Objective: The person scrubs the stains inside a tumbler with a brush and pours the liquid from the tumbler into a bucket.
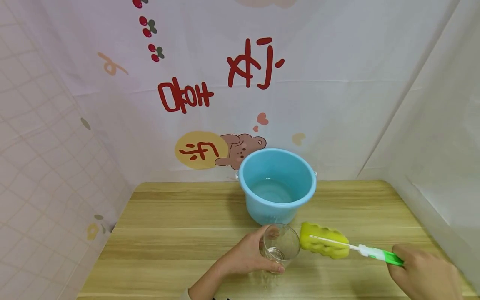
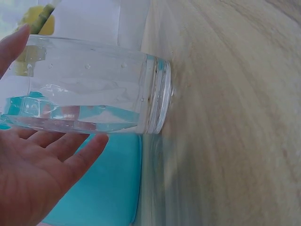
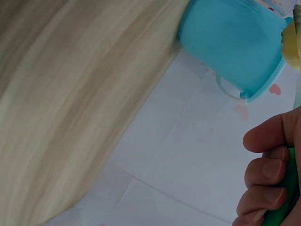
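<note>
Clear and upright, a drinking glass (image 1: 286,246) is held by my left hand (image 1: 245,254), with the thumb on one side and the fingers on the other. In the left wrist view its thick base (image 2: 160,96) is right at the wooden tabletop. My right hand (image 1: 423,271) grips the green handle (image 3: 281,207) of a sponge cup brush. The brush's yellow sponge head (image 1: 324,241) points left, close to the rim of the glass and outside it.
Behind the glass stands a light blue bucket (image 1: 268,213) with some water in it. The wood-grain table (image 1: 168,233) meets a white printed cloth (image 1: 337,125) at the back, and similar cloth hangs at both sides.
</note>
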